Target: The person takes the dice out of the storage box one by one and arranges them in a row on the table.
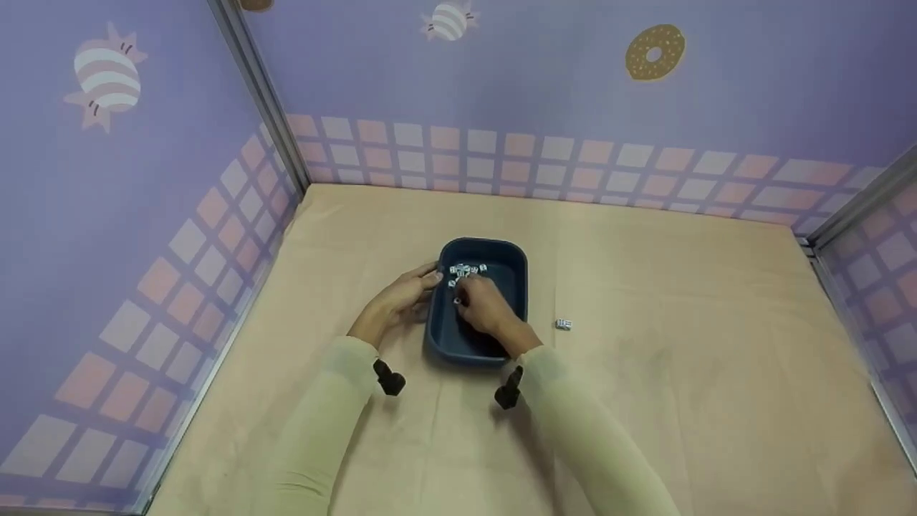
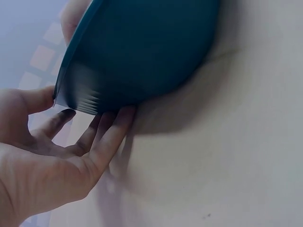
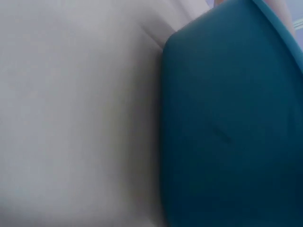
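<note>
The tray [image 1: 511, 283] at the left hand [image 1: 403, 294] is dark blue, the dice [image 1: 462, 270] by the right hand [image 1: 484, 304] white with dark spots.

Dice [image 1: 462, 270] in tray [image 1: 510, 278] on cloth [image 1: 659, 401]

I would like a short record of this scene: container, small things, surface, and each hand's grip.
Container: blue tray, rounded corners
Inside: several white cubes
Outside: more small white pieces, right of the tray
Surface: beige tabletop
Left grip: thumb at tray's rim, fingers at its outside
Right grip: inside tray, by cubes; any hold unclear
</note>
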{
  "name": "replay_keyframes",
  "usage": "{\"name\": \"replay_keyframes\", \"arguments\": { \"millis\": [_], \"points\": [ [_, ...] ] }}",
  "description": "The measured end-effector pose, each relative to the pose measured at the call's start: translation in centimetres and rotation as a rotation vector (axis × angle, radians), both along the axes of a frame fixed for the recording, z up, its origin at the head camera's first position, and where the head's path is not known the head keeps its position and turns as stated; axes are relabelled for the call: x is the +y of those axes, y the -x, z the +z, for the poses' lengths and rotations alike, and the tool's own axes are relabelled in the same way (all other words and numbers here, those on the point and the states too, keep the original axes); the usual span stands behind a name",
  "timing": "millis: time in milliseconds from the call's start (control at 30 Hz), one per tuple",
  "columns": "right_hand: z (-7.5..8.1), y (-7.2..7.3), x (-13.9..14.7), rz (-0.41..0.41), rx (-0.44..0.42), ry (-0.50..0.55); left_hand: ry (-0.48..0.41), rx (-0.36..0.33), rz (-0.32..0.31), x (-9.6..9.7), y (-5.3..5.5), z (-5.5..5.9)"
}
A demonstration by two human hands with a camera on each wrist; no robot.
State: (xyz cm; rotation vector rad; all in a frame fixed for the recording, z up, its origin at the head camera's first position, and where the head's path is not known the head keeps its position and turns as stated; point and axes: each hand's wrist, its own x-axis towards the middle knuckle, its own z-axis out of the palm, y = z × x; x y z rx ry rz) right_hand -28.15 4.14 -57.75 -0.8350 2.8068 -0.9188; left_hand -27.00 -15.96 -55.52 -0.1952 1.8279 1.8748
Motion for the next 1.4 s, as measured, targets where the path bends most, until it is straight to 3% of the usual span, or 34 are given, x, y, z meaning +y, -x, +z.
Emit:
{"name": "replay_keyframes", "arguments": {
  "millis": [167, 333, 467, 633, 833, 1000, 1233, 1400],
  "points": [
    [0.6, -0.7, 0.2, -0.026, 0.037, 0.155, -0.009, -0.017, -0.013, -0.1, -0.1, -0.1],
    [3.0, -1.2, 1.6, -0.006, 0.05, 0.325, -0.01, -0.046, -0.009, -0.3, -0.1, 0.1],
    [4.7, -1.5, 4.1, 0.034, 0.062, 0.323, 0.003, -0.047, -0.001, -0.3, -0.2, 0.0],
    [5.4, -1.9, 8.8, -0.006, 0.108, 0.279, -0.004, -0.051, 0.007, -0.2, -0.2, -0.2],
    [3.6, -2.3, 15.3, -0.068, 0.137, 0.207, 0.021, -0.044, -0.004, -0.2, -0.1, -0.2],
    [1.4, -3.0, 19.3, -0.111, 0.097, 0.194, 0.01, -0.038, -0.015, -0.2, 0.0, -0.3],
    [-0.8, -4.3, 21.1, -0.139, 0.024, 0.153, -0.004, -0.035, -0.012, -0.2, 0.0, -0.3],
    [-1.6, -4.5, 21.0, -0.156, -0.002, 0.167, 0.017, -0.032, -0.011, -0.3, -0.2, -0.2]
  ]
}}
